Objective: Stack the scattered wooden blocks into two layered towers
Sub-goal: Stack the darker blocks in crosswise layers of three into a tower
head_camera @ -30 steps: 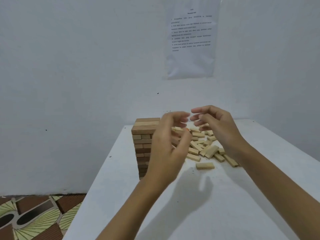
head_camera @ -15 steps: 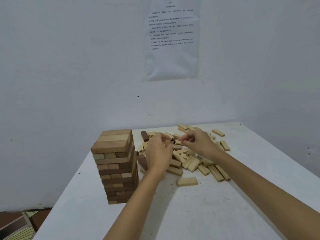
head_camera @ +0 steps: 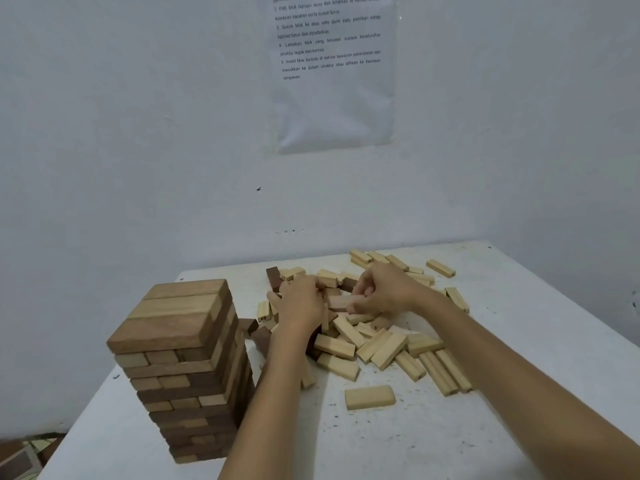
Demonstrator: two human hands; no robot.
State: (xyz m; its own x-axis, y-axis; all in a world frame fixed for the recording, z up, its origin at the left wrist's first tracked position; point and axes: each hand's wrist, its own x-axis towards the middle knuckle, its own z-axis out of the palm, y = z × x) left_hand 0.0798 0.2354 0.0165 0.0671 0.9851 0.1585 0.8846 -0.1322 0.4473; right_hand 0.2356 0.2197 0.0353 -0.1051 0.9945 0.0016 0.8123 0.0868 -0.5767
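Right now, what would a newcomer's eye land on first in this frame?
The tall tower of mixed light and dark blocks at the table's near-left edge stands out first. Right of it lies a pile of loose blocks, where the left hand and right hand dig in with curled fingers; what they grip is unclear. A printed sheet hangs on the wall above.

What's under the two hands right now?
Under the left hand and right hand lies the pile of loose blocks on the table. The right hand pinches a pinkish block. What the left palm covers is hidden.
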